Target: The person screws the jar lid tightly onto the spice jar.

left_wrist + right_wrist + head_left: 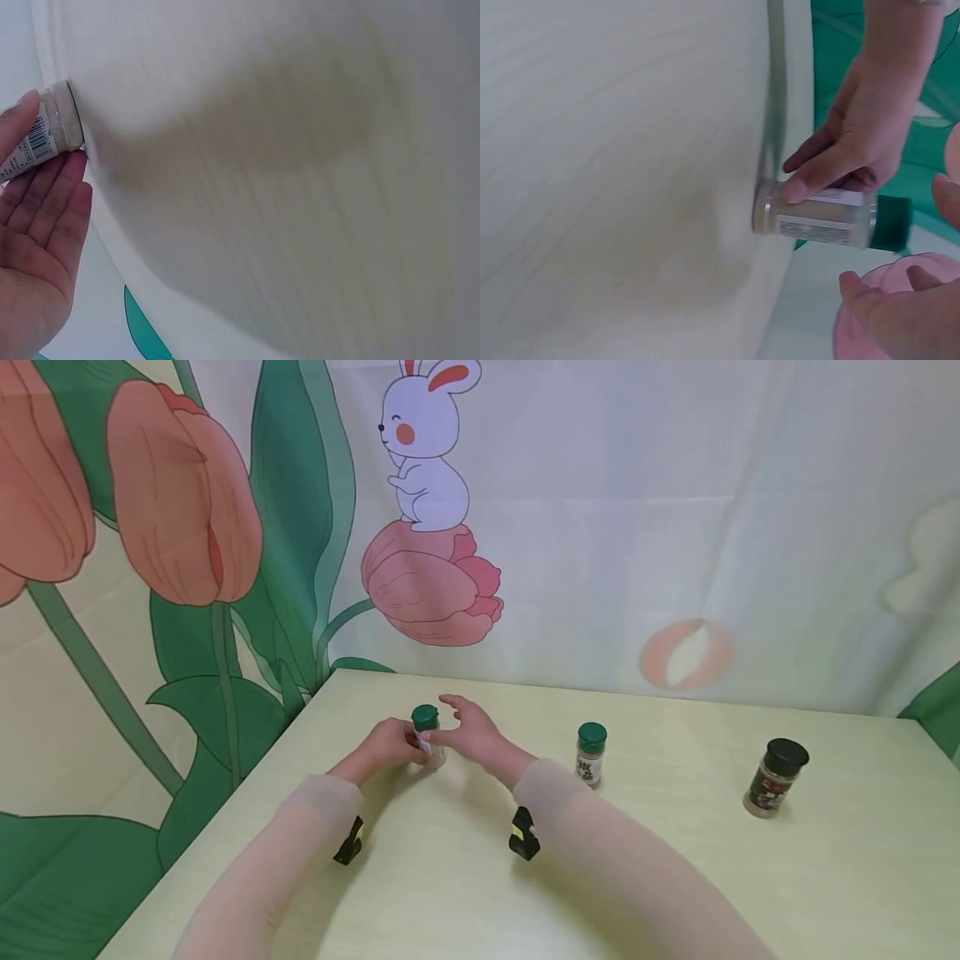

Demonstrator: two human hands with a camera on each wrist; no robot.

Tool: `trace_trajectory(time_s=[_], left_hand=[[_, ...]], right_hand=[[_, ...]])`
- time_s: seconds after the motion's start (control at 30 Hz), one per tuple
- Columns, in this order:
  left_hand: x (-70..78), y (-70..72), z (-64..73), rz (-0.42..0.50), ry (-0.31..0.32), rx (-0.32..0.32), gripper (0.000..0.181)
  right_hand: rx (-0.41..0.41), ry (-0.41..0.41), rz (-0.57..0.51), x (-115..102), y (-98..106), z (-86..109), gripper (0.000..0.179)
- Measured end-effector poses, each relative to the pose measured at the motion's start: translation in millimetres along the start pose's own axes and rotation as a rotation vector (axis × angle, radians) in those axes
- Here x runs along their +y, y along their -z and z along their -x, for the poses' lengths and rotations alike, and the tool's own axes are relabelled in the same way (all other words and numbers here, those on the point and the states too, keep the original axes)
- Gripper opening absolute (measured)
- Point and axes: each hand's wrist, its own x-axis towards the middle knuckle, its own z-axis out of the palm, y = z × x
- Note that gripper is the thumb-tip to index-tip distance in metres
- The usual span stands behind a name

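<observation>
A spice jar (821, 217) with a green lid and a barcode label stands at the back left of the table. My left hand (391, 742) grips it low on the body, thumb on one side and fingers on the other; the left wrist view shows this hand (41, 247) beside the jar's base (67, 116). On the jar's other side is my right hand (474, 732), its fingers spread. In the right wrist view the right hand's fingers (877, 307) stand apart from the green lid, with a gap between.
A second green-lidded spice jar (590, 758) stands upright right of the hands. Further right is a black-lidded jar (775, 778) with a dark label. Behind the pale table (450, 877) hangs a cloth (600, 527) printed with tulips and a rabbit.
</observation>
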Motion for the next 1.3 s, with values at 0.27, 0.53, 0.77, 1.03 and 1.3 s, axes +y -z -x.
trace_trajectory(time_s=[0.27,0.53,0.77,1.03,1.3], left_hand=[[3.8,-7.7,-6.3,-0.017,0.007,-0.024,0.046],[1.1,-6.5,-7.1,-0.009,-0.03,-0.027,0.05],[-8.4,-1.5,1.1,0.036,0.003,-0.028,0.054],[-12.1,7.8,6.2,0.062,-0.002,-0.025,0.056],[-16.0,25.0,23.5,0.094,0.004,-0.036,0.073]], right_hand=[[-0.095,0.024,0.088,4,43,63.8,0.055],[-0.205,0.021,0.112,28,88,128.7,0.048],[-0.238,0.036,0.101,49,117,168.6,0.044],[-0.236,0.032,0.153,67,155,203.6,0.042],[-0.26,0.005,0.101,91,191,235.2,0.038]])
